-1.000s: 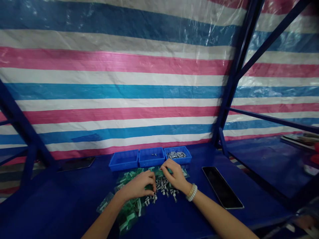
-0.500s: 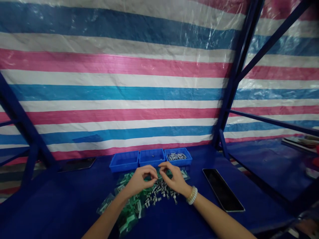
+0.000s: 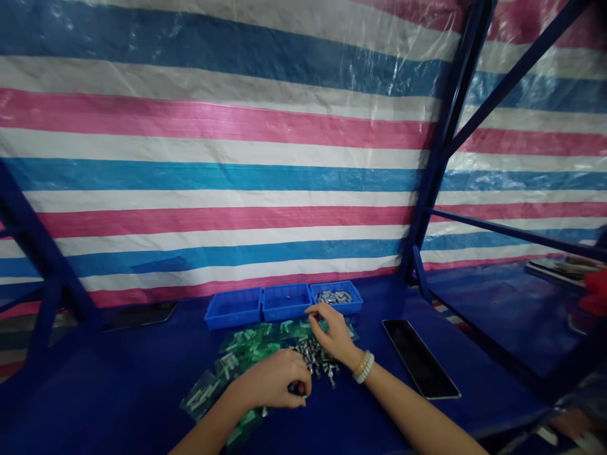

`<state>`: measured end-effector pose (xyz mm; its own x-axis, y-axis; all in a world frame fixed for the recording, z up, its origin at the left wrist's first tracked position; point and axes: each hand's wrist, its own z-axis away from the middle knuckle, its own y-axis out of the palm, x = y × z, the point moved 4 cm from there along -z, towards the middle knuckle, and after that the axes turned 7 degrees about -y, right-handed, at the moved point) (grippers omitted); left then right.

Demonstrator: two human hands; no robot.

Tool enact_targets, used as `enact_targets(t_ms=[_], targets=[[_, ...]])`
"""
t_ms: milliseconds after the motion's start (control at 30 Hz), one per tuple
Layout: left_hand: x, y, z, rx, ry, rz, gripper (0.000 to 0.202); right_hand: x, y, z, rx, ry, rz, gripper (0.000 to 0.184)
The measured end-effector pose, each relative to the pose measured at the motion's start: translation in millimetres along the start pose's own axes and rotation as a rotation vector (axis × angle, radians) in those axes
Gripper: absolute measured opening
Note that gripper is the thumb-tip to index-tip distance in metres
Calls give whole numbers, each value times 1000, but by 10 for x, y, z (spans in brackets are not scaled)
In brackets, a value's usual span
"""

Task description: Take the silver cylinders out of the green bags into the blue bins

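Workshop, seemingly a makeshift small-parts bench: one blue table (image 3: 123,385), flanked by blue metal posts (image 3: 434,151) with slanting braces, and backed by a large creased plastic sheet (image 3: 237,148) striped in pink, white, grey and blue, serving as wall. Indicators of the trade, on the table: a loose heap of small metal screws (image 3: 327,364), a spread of clear and greenish plastic bags (image 3: 253,341), and a row of three blue plastic trays (image 3: 287,312), the right-end one holding silvery pieces (image 3: 334,297). Adjoining, beyond the right-hand post: a second blue surface (image 3: 484,309) carrying assorted articles, too blurred to name.
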<state>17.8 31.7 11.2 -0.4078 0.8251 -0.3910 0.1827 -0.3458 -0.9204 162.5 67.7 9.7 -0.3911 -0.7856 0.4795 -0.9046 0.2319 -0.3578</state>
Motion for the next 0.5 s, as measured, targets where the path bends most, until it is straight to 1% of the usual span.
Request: enact_targets(t_ms=[67,133,200,300,400,500], targets=[[6,10,-11,-14,9,12,10,20,11,1,8,-10,-5,18],[26,-9,-16,-61,1,63,11,38,12,-6,13,-12,-4,18],[64,-49,-17,-128,-41,145,13,52,11,-16,20,-11,-10,18],[136,-144,-13,-232,-128,284,10,70,12,-26,43,-7,-33,17],[241,-271,8,-375,-226,468,8,77,9,-29,51,39,-95,15],[371,-348,40,-536,-315,709,17,91,11,-30,45,106,-249,13]])
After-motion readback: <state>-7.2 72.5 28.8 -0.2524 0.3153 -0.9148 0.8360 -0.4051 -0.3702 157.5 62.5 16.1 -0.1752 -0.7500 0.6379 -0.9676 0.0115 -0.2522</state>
